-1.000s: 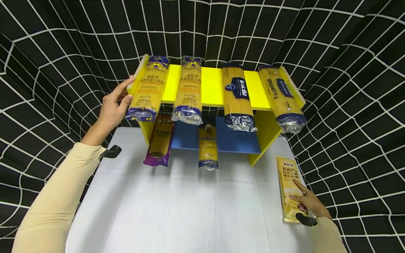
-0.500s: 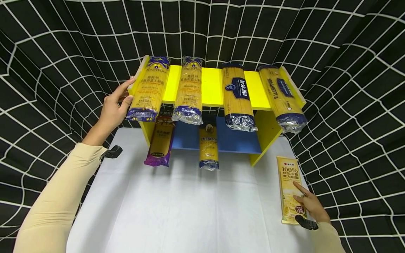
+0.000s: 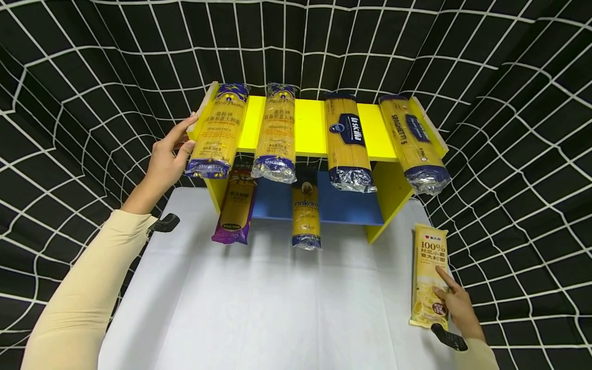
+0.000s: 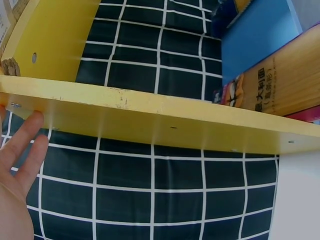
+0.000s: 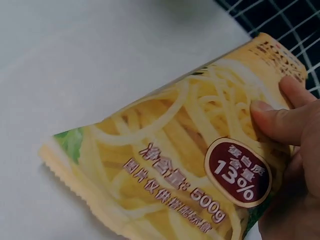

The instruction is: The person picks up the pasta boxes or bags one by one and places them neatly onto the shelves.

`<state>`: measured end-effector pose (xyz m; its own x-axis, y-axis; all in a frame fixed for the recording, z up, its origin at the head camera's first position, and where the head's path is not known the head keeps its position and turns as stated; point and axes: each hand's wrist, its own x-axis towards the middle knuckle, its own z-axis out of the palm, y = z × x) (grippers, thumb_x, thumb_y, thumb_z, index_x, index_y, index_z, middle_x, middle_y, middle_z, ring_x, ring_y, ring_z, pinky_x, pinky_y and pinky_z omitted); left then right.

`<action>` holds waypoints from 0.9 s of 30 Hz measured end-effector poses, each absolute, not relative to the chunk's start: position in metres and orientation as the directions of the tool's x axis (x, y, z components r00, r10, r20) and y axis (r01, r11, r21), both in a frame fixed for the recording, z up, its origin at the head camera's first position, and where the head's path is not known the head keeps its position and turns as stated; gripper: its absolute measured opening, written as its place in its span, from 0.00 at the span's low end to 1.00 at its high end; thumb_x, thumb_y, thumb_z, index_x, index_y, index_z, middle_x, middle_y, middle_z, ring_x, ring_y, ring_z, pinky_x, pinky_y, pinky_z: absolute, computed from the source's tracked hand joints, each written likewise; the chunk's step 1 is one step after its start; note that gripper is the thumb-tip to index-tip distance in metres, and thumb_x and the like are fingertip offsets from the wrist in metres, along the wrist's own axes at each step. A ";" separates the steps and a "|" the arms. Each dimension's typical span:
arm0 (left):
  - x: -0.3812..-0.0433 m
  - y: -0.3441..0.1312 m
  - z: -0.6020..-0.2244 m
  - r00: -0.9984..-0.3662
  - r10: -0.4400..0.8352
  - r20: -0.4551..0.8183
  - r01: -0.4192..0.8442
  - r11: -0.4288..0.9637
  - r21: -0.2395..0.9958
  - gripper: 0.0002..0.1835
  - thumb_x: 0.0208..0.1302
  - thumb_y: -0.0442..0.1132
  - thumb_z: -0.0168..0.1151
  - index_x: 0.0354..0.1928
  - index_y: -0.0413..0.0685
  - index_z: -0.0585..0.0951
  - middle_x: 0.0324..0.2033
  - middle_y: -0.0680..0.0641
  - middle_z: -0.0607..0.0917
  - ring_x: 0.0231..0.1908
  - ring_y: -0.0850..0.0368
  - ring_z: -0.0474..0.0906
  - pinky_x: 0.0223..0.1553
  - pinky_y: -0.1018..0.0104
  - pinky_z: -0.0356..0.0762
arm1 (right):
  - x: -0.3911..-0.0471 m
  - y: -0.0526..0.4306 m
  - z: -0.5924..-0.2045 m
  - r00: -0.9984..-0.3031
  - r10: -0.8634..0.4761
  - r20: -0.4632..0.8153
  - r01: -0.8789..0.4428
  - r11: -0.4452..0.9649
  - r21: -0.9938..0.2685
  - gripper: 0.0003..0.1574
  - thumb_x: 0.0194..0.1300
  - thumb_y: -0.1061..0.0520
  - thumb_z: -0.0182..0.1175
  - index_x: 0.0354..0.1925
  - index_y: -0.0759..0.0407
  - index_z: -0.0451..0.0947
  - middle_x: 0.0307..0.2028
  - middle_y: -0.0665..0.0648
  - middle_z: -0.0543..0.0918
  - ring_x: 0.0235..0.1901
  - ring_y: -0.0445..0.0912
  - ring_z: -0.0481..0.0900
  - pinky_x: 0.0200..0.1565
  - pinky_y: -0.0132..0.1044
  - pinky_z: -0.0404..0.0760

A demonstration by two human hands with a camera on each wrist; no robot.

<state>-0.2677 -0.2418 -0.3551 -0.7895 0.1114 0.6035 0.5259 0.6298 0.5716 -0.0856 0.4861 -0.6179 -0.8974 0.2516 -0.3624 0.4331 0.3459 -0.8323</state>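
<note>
My right hand (image 3: 459,303) grips a yellow bag of pasta (image 3: 427,275) by its right edge, at the right side of the white table. In the right wrist view the thumb lies on the front of the pasta bag (image 5: 185,160); some fingers are hidden beneath it. At the upper left, my left hand (image 3: 168,156) touches the left side of a yellow shelf (image 3: 309,126), beside a spaghetti bag (image 3: 219,131). The left wrist view has the fingers of this hand (image 4: 22,160) extended against the yellow side panel (image 4: 150,117).
On the shelf's top lie more spaghetti bags, including a clear-ended one (image 3: 276,133) and two dark-blue-labelled ones (image 3: 349,141) (image 3: 413,144). The blue lower shelf (image 3: 273,198) holds a purple-ended bag (image 3: 236,205) and an Ankara bag (image 3: 306,216). Black grid cloth (image 3: 351,36) surrounds the table (image 3: 277,298).
My right hand has turned the yellow pasta bag, its far end swinging right and slightly away from the shelf. The left hand stays nearly still at the shelf's side.
</note>
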 end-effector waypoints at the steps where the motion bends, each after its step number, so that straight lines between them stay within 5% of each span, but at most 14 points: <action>1: -0.268 -0.242 -0.355 -0.789 0.111 0.604 0.527 0.628 0.573 0.27 0.74 0.42 0.53 0.72 0.67 0.66 0.73 0.62 0.67 0.49 0.84 0.73 0.51 0.85 0.70 | -0.086 0.485 -0.614 -0.899 0.257 -0.354 0.422 0.299 -0.856 0.44 0.73 0.51 0.57 0.77 0.37 0.47 0.79 0.59 0.45 0.39 0.23 0.69 0.39 0.20 0.75; 6: -0.267 -0.243 -0.354 -0.788 0.110 0.606 0.529 0.624 0.575 0.27 0.74 0.42 0.53 0.72 0.66 0.67 0.73 0.61 0.67 0.51 0.81 0.75 0.51 0.86 0.69 | -0.090 0.476 -0.592 -0.922 0.303 -0.240 0.270 0.062 -0.961 0.43 0.71 0.58 0.59 0.76 0.37 0.54 0.73 0.38 0.56 0.42 0.23 0.71 0.38 0.17 0.75; 15: -0.267 -0.243 -0.356 -0.788 0.116 0.605 0.527 0.634 0.566 0.26 0.74 0.47 0.52 0.73 0.70 0.65 0.73 0.64 0.66 0.51 0.83 0.74 0.53 0.85 0.69 | -0.107 0.450 -0.523 -0.947 0.314 0.063 -0.138 -0.224 -0.965 0.43 0.68 0.74 0.53 0.75 0.52 0.58 0.66 0.47 0.71 0.47 0.31 0.81 0.40 0.22 0.82; 23: -0.267 -0.242 -0.356 -0.791 0.117 0.600 0.523 0.639 0.564 0.28 0.74 0.42 0.53 0.73 0.71 0.65 0.73 0.60 0.66 0.54 0.46 0.82 0.52 0.88 0.67 | -0.114 0.413 -0.454 -0.871 0.447 0.201 -0.361 -0.307 -0.880 0.40 0.63 0.83 0.48 0.71 0.64 0.65 0.60 0.55 0.80 0.43 0.41 0.86 0.35 0.28 0.86; 27: -0.266 -0.242 -0.355 -0.789 0.118 0.603 0.526 0.636 0.565 0.28 0.74 0.41 0.53 0.73 0.70 0.65 0.73 0.59 0.66 0.53 0.43 0.81 0.52 0.88 0.67 | -0.111 0.398 -0.428 -0.858 0.395 0.329 -0.474 -0.363 -0.802 0.40 0.62 0.84 0.46 0.71 0.68 0.62 0.60 0.60 0.80 0.45 0.45 0.86 0.36 0.31 0.87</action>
